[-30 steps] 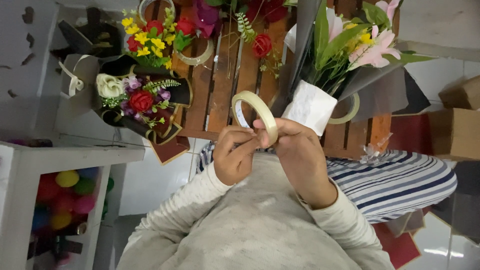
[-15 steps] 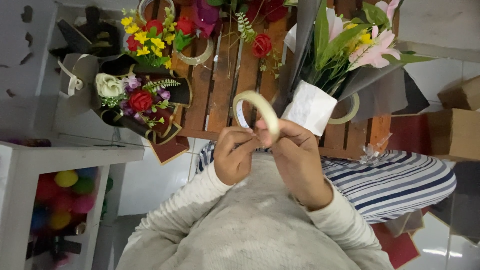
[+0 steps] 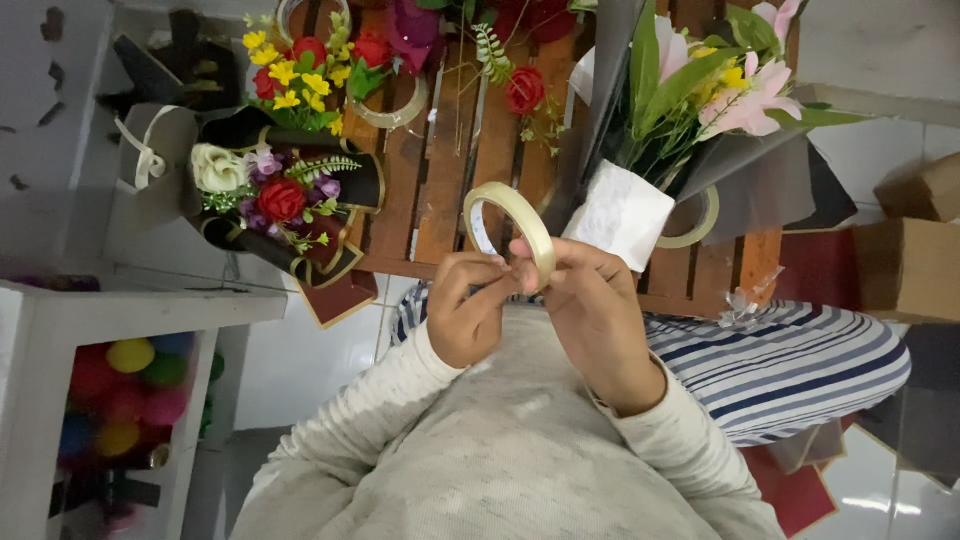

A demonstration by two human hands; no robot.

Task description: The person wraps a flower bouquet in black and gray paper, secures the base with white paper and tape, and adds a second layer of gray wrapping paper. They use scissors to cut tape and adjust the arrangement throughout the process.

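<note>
Both hands grip one tape roll [image 3: 512,225] over the slatted wooden desk [image 3: 440,190] edge, left hand [image 3: 468,310] pinching at its rim, right hand [image 3: 595,310] clasping it (wrapped lily bouquet [image 3: 690,110] just beyond).

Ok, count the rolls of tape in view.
4. One roll of tape is held in both hands, the left hand and right hand. One lies by the red and yellow flowers, one beside the white-wrapped bouquet, one at the top edge. Others may be hidden.
</note>
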